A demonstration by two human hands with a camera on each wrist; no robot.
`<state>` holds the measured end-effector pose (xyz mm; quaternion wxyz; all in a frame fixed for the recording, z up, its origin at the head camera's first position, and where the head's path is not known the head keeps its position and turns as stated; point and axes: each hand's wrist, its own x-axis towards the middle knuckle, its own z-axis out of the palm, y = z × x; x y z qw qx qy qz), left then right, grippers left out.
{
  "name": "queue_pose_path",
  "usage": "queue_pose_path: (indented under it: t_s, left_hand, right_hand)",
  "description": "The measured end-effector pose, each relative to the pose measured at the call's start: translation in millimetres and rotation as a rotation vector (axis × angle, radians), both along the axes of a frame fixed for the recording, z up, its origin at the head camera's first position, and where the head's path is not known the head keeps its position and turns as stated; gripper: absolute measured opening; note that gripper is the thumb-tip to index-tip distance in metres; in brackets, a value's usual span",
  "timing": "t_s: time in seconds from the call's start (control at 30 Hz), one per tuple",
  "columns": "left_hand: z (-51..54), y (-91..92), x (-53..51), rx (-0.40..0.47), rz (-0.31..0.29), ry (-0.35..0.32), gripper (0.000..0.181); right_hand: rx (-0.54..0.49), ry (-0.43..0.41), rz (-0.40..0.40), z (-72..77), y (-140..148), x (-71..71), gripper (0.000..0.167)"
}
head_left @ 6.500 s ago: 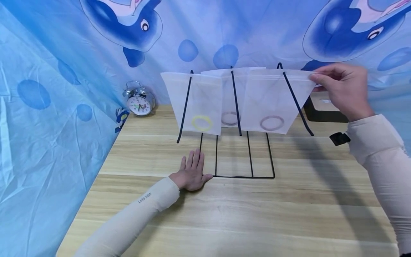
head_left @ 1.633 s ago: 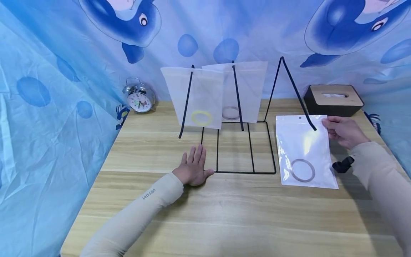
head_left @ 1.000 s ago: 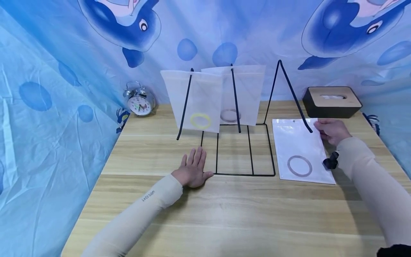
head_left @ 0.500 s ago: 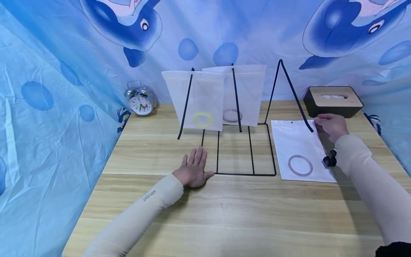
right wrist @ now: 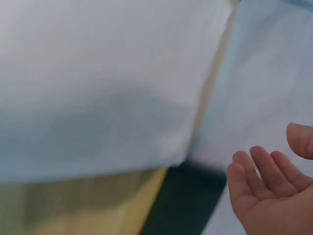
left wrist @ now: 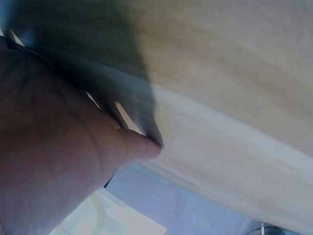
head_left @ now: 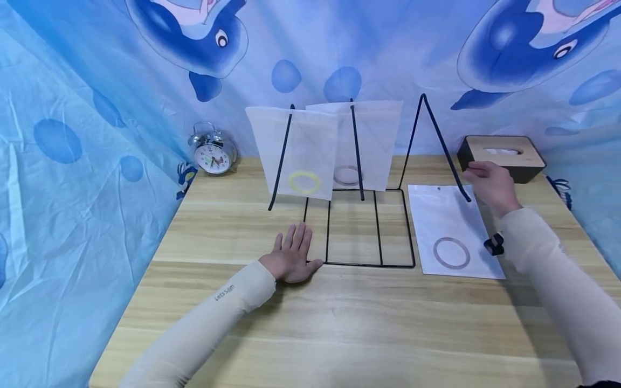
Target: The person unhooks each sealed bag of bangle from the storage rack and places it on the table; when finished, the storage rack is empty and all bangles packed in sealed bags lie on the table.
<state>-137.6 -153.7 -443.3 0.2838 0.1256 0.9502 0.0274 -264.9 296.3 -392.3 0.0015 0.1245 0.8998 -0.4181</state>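
My left hand (head_left: 288, 261) presses flat, fingers spread, on the front left corner of a black wire rack (head_left: 368, 265). A white zip bag (head_left: 436, 215) with a greyish-pink ring print lies on the table, right of the rack and partly behind its right hook. Just above the bag's upper right corner is my right hand (head_left: 492, 186), apart from it and holding nothing; the right wrist view shows its fingers (right wrist: 274, 178) relaxed. A bag with a yellow ring (head_left: 310, 143) hangs on the left hook, another with a grey ring (head_left: 380, 140) on the middle one.
A tissue box (head_left: 504, 156) stands at the back right, close behind my right hand. At the back left is a silver alarm clock (head_left: 212, 153). A blue whale-print curtain (head_left: 160, 97) encloses the wooden table (head_left: 339, 328) at back and sides.
The greyish-pink-ring bag came off the right hook and was laid on the table to the right. Since half a second ago my right hand has let go of it and lifted. My left hand stayed put.
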Motion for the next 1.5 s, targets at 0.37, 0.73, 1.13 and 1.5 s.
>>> queue_pose_path:
  t_s: [0.37,0.73,1.13,1.5]
  left_hand:
    - [-7.5,-4.6,2.6,0.003,-0.001,0.036,0.088]
    - [-11.1,-7.6,7.0,0.019,-0.003,0.057,0.088]
    - [-8.6,-7.2,4.8,0.021,-0.01,0.064,0.086]
    - [-8.2,-5.2,1.8,0.016,-0.025,0.076,0.087]
  right_hand:
    - [0.008,0.38,0.355,39.4,-79,33.1,0.051]
    - [-0.232,0.493,0.569,72.6,-136,31.5,0.056]
    - [-0.408,0.566,0.504,101.9,-164,16.2,0.042]
    - [-0.378,0.475,0.388,104.6,-160,14.9,0.034]
